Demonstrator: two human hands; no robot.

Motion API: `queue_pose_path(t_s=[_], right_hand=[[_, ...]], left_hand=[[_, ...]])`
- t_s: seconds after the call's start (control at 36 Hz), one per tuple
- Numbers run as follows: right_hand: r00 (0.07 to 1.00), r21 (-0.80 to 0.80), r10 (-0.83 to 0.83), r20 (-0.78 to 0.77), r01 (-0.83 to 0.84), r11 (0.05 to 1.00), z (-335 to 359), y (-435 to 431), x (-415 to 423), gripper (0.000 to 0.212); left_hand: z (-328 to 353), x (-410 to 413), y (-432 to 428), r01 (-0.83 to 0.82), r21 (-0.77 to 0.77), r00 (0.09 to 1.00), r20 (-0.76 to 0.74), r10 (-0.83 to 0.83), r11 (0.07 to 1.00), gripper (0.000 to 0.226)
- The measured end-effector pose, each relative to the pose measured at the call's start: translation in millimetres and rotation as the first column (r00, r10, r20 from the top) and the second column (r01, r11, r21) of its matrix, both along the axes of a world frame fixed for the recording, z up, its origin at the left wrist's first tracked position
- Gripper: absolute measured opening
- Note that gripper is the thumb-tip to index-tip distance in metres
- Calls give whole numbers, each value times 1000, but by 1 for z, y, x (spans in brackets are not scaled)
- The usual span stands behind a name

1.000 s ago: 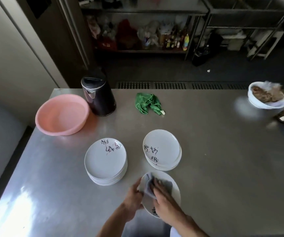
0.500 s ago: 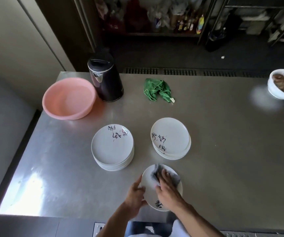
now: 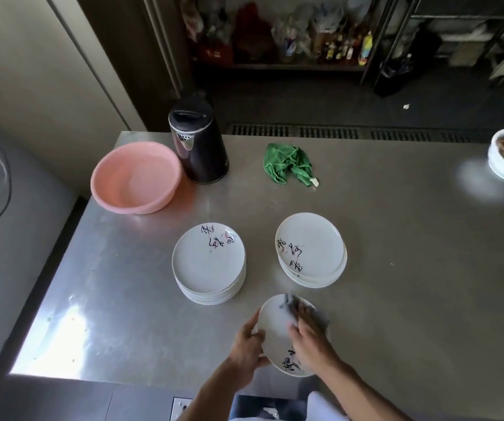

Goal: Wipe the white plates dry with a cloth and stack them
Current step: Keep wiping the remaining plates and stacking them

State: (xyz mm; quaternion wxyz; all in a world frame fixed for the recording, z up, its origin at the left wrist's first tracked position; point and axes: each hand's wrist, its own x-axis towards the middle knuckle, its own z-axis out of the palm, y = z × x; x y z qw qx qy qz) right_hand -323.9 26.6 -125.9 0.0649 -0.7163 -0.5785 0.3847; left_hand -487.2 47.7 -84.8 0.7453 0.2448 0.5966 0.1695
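The left hand (image 3: pixel 246 344) grips a white plate (image 3: pixel 275 335) by its rim, its fingers (image 3: pixel 256 319) curled round the edge and the thumb on the plate's face. The plate is tilted above the near edge of the steel surface (image 3: pixel 411 268). The right hand (image 3: pixel 308 338) lies on the plate's face with its fingers (image 3: pixel 303 314) stretched out, pressing a grey cloth (image 3: pixel 320 317) against the far part of the plate. The cloth is blurred and pokes out past the fingertips.

Just beyond the left fingers stands the left stack (image 3: pixel 208 262) of white plates, and beyond the right fingers the right stack (image 3: pixel 311 247). The two stacks are apart from each other. Well past them lies a crumpled green cloth (image 3: pixel 287 164). Far out to the left of the fingers sit a black kettle (image 3: pixel 197 141) and a pink basin (image 3: pixel 136 177), side by side. A white bowl (image 3: pixel 496 165) sits far to the right.
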Motion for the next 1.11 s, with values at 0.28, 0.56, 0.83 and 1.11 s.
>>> queue_pose_path(t_s=[0.28, 0.56, 0.83, 1.11], right_hand=[[990, -12, 136, -31, -136, 991, -23, 5, -6, 56], [984, 78, 118, 132, -129, 989, -24, -6, -9, 56], [968, -50, -102, -231, 93, 994, -10, -6, -26, 60], [975, 61, 99, 198, -113, 992, -20, 5, -15, 60]], left_hand=[[-6, -5, -6, -18, -1, 999, -43, 18, 1000, 56], [-16, 0, -12, -205, -13, 974, -102, 202, 979, 63], [-12, 12, -19, -235, 72, 954, -176, 244, 969, 14], [-12, 7, -22, -210, -35, 976, -68, 208, 977, 30]])
